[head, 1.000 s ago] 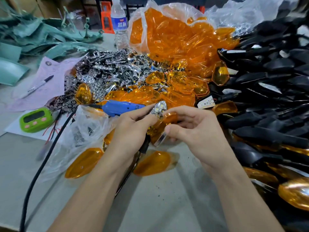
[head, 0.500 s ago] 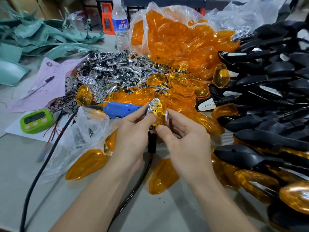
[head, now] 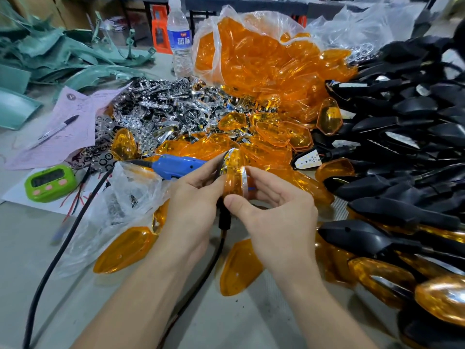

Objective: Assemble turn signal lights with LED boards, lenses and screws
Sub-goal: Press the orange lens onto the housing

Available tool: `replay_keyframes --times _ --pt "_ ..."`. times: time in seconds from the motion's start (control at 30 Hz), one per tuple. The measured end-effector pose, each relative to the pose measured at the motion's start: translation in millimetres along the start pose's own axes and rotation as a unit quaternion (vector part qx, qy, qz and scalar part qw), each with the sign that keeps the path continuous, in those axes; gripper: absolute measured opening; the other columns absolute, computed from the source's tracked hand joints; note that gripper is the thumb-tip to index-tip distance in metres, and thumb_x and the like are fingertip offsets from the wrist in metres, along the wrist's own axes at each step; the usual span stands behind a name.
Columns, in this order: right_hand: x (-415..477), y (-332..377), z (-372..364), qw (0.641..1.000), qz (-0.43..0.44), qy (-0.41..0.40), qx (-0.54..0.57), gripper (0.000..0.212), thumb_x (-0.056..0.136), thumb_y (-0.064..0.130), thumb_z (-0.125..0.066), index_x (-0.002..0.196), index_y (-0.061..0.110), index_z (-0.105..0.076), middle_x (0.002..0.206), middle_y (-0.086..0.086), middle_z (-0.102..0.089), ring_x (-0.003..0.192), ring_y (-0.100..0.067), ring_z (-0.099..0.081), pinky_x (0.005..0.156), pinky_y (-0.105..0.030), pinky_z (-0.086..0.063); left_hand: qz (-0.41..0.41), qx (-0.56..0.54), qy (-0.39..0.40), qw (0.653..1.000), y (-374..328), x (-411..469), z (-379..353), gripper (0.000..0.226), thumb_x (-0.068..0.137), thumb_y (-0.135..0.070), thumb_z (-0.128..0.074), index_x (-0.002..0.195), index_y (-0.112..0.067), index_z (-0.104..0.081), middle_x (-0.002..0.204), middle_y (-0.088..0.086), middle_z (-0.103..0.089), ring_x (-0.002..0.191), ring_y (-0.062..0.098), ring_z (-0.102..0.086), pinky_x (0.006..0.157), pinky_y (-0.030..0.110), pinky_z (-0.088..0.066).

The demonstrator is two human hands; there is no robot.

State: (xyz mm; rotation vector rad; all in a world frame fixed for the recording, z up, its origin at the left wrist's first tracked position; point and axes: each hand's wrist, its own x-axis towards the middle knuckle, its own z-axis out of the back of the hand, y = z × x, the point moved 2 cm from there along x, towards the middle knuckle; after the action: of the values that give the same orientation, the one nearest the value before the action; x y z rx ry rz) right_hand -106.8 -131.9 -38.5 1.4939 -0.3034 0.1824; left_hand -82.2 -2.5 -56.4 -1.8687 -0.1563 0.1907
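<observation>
Both hands at frame centre: left hand (head: 198, 197) and right hand (head: 274, 210) fingers pinch one amber lens (head: 232, 176) with chrome reflector (head: 243, 181).

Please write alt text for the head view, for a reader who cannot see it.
The left hand and right hand hold one orange lens over a grey table. Around them lie a blue tool and heaps of orange lenses, chrome parts and black housings.

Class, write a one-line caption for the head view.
Left hand and right hand hold an orange lens against a chrome reflector beside black housings.
</observation>
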Motion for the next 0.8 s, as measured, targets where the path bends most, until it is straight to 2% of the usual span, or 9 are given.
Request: replay_keyframes --times 0.13,0.2,0.27,0.33,0.4,0.47,0.67,0.73,0.8 --pt "-1.3 0.1 0.2 0.998 0.008 -0.03 -0.05 0.044 0.074 0.022 -0.09 0.106 0.049 -0.076 0.091 0.034 -0.073 0.091 0.006 -0.072 0.076 -0.013 -0.056 0.056 -0.067 0.023 0.996 0.8 -2.4 -4.5 0.027 0.101 -0.016 -0.062 0.123 -0.02 -0.076 0.114 0.01 -0.078 0.099 0.023 -0.077 0.077 0.028 -0.061" --pt "0.2 2.3 1.4 0.997 0.018 -0.03 -0.062 0.043 0.076 0.023 -0.088 0.097 0.057 -0.073 0.088 0.035 -0.072 0.09 0.006 -0.071 0.075 -0.013 -0.055 0.066 -0.079 0.042 0.994 1.2 -2.6 -5.1 0.031 0.103 -0.017 -0.055 0.129 -0.017 -0.072 0.119 0.012 -0.076 0.107 0.027 -0.075 0.089 0.037 -0.062" --pt "1.4 5.9 2.5 0.998 0.024 -0.022 -0.058 0.05 0.078 0.02 -0.087 0.086 0.066 -0.068 0.086 0.036 -0.071 0.088 0.007 -0.071 0.071 -0.008 -0.052 0.062 -0.091 0.044 0.993 0.0 -1.4 -3.5 0.035 0.094 -0.014 -0.062 0.128 -0.015 -0.073 0.119 0.014 -0.076 0.108 0.028 -0.075 0.095 0.044 -0.06" --pt "2.0 7.0 3.4 0.998 0.028 -0.021 -0.052 0.054 0.08 0.018 -0.086 0.083 0.068 -0.067 0.085 0.036 -0.071 0.087 0.008 -0.07 0.07 -0.005 -0.05 0.058 -0.109 0.052 0.991 -1.3 -0.8 -1.9 0.042 0.082 -0.015 -0.067 0.124 -0.013 -0.075 0.116 0.015 -0.077 0.102 0.028 -0.076 0.085 0.04 -0.063" --pt "2.3 7.7 3.5 0.998 0.037 -0.022 -0.05 0.058 0.08 0.014 -0.086 0.081 0.068 -0.066 0.082 0.036 -0.07 0.084 0.01 -0.069 0.069 -0.003 -0.048 0.055 -0.122 0.068 0.989 -2.3 -1.5 -2.3 0.044 0.08 -0.014 -0.067 0.123 -0.012 -0.075 0.114 0.016 -0.077 0.097 0.027 -0.077 0.074 0.034 -0.062" --pt "2.9 7.5 3.1 0.998 0.041 -0.022 -0.047 0.057 0.08 0.011 -0.086 0.08 0.065 -0.067 0.081 0.034 -0.07 0.082 0.009 -0.069 0.069 -0.003 -0.047 0.051 -0.127 0.076 0.988 -2.7 -2.1 -3.1 0.043 0.079 -0.013 -0.067 0.122 -0.011 -0.075 0.114 0.016 -0.077 0.097 0.027 -0.077 0.074 0.032 -0.062" --pt "-0.5 7.6 7.3 0.999 0.036 -0.016 -0.035 0.055 0.08 0.007 -0.085 0.081 0.059 -0.07 0.08 0.029 -0.072 0.08 0.006 -0.071 0.066 -0.007 -0.052 0.024 -0.086 0.11 0.99 -2.1 -6.2 -4.8 0.032 0.086 -0.008 -0.072 0.114 -0.021 -0.08 0.12 0.013 -0.076 0.108 0.028 -0.074 0.09 0.038 -0.061" --pt "-1.6 7.9 6.7 0.997 0.044 -0.02 -0.053 0.039 0.081 0.015 -0.085 0.084 0.051 -0.071 0.083 0.023 -0.074 0.081 0.0 -0.073 0.067 -0.016 -0.059 0.011 -0.072 0.122 0.99 -2.6 -8.3 -6.6 0.033 0.088 -0.008 -0.066 0.115 -0.022 -0.078 0.122 0.013 -0.075 0.112 0.03 -0.072 0.098 0.043 -0.059" --pt "-1.4 7.6 5.9 0.997 0.036 -0.032 -0.066 0.022 0.081 0.02 -0.085 0.087 0.039 -0.073 0.083 0.016 -0.075 0.078 -0.007 -0.074 0.068 -0.025 -0.062 0.009 -0.075 0.125 0.989 -5.0 -8.5 -8.2 0.033 0.086 -0.007 -0.066 0.114 -0.021 -0.078 0.12 0.013 -0.075 0.111 0.03 -0.072 0.098 0.044 -0.059"
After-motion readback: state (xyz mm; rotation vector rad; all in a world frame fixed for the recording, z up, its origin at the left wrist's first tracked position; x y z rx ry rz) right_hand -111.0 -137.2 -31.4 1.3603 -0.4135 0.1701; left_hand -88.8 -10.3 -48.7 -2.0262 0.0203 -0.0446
